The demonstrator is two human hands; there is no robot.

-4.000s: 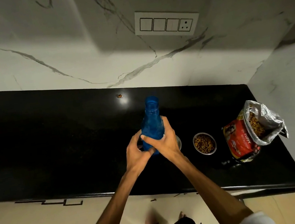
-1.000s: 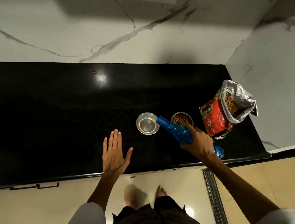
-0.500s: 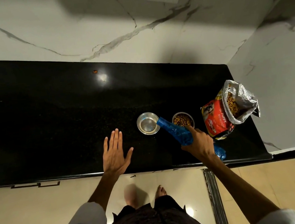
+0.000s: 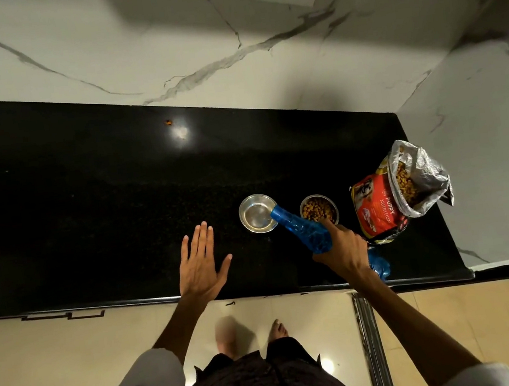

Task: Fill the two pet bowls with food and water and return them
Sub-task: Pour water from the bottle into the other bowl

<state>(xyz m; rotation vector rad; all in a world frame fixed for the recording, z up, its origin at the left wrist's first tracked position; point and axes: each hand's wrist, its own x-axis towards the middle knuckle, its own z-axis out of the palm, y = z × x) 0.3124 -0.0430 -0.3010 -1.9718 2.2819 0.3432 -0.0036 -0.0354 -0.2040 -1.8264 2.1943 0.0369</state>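
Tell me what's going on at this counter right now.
A person is tipping a blue plastic bottle with the right hand, its mouth over the rim of a round steel bowl on the black stone counter. The left hand rests flat and open on the counter. A second steel bowl beside it already holds kibble, next to an open red puppy food bag.
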